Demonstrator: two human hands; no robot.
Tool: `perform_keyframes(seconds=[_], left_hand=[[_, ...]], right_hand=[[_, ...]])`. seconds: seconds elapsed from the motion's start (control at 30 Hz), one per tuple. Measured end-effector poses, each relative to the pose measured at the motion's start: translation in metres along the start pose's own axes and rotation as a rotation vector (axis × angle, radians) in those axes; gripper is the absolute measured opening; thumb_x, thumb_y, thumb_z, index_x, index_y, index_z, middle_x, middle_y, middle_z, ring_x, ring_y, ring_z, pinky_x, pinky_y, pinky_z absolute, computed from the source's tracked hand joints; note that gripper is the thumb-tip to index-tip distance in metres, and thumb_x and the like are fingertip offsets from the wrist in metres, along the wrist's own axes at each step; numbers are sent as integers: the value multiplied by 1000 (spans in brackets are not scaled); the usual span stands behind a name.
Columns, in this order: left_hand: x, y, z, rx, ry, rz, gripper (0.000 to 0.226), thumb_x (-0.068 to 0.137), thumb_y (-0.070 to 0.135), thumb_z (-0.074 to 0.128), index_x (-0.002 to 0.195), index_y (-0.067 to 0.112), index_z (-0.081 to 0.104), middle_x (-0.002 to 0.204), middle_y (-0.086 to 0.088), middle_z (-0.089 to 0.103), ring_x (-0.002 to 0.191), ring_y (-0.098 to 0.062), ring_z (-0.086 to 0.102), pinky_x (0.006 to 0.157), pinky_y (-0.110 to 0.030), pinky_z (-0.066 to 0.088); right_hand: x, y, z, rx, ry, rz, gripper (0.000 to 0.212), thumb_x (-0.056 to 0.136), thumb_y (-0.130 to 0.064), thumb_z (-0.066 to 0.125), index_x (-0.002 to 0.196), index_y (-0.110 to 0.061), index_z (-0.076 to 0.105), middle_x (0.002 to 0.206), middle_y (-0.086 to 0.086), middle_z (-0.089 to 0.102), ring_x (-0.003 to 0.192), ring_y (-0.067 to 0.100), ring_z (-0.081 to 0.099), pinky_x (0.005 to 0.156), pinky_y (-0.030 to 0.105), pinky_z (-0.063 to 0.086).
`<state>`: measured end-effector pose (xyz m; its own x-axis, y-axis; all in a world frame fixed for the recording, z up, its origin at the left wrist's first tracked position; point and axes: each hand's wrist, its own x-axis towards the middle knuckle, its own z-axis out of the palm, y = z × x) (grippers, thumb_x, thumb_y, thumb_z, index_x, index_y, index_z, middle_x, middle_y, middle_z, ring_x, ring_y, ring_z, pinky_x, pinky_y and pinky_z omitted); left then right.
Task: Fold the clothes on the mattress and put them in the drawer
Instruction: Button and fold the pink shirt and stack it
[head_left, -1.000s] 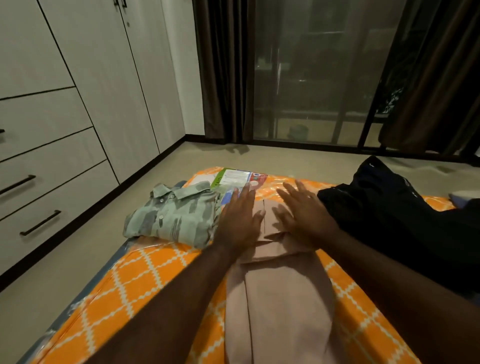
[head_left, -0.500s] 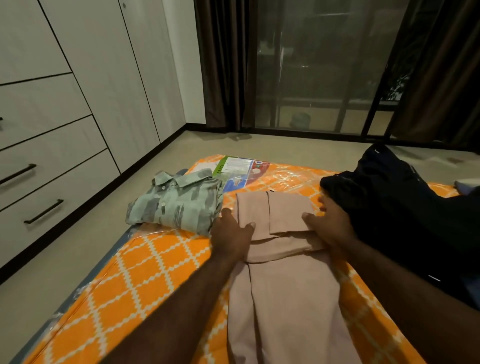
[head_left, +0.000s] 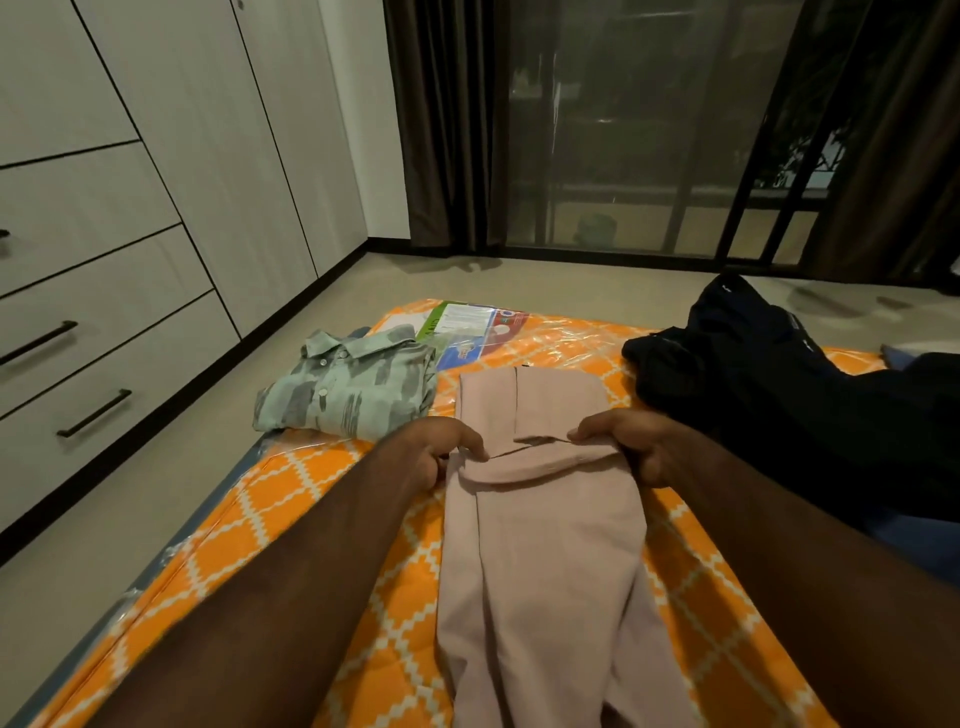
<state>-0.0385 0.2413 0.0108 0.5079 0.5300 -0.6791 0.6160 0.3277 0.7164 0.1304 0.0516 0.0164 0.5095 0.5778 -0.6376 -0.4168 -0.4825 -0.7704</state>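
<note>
A long pink garment (head_left: 540, 545) lies lengthwise on the orange patterned mattress (head_left: 291, 499), its far end folded back over itself. My left hand (head_left: 436, 452) pinches the left edge of that fold and my right hand (head_left: 628, 447) grips the right edge. A folded grey-green patterned shirt (head_left: 348, 389) rests on the mattress just left of the pink garment. A heap of dark unfolded clothes (head_left: 779, 405) lies to the right. White drawers with black handles (head_left: 93, 410) line the left wall.
A plastic-wrapped printed label (head_left: 472, 332) sits at the mattress's far end. Beige floor lies between the mattress and the drawers. Dark curtains (head_left: 441, 124) and a glass sliding door (head_left: 623, 130) stand at the far wall.
My hands went from pressing flat on the pink garment's folded end to pulling back to its sides and gripping the fold's edges. The camera tilted down slightly.
</note>
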Motion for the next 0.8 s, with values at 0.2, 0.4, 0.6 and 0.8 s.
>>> perform_keyframes(seconds=[0.2,0.4,0.6,0.8], left_hand=[[-5,-10,2,16,6,57,34,73,-15,74,105,-6,68,120,-20,66,109,-40,63,98,-52,54],[-35,-15,11,-117,25,288,39,74,-27,65,92,8,63,83,-17,68,67,-28,64,44,-29,52],[-41,-37,14,-69,131,496,45,65,-24,72,104,0,68,87,-16,73,68,-28,69,53,-37,57],[-46,-67,5,150,100,629,29,99,-7,46,84,8,65,76,-4,61,69,-13,62,55,-22,55]], right_hand=[[-11,7,-2,-16,-51,-146,40,81,7,75,120,1,67,114,20,73,104,39,71,81,44,62],[-33,8,2,-79,7,-353,63,74,14,78,128,-14,64,119,7,73,111,31,66,95,48,57],[-48,29,1,-216,92,-523,60,68,18,78,121,-8,68,109,9,72,104,31,67,74,37,64],[-60,67,-16,-295,-59,-651,59,78,8,80,128,-17,59,116,4,67,108,15,69,85,33,61]])
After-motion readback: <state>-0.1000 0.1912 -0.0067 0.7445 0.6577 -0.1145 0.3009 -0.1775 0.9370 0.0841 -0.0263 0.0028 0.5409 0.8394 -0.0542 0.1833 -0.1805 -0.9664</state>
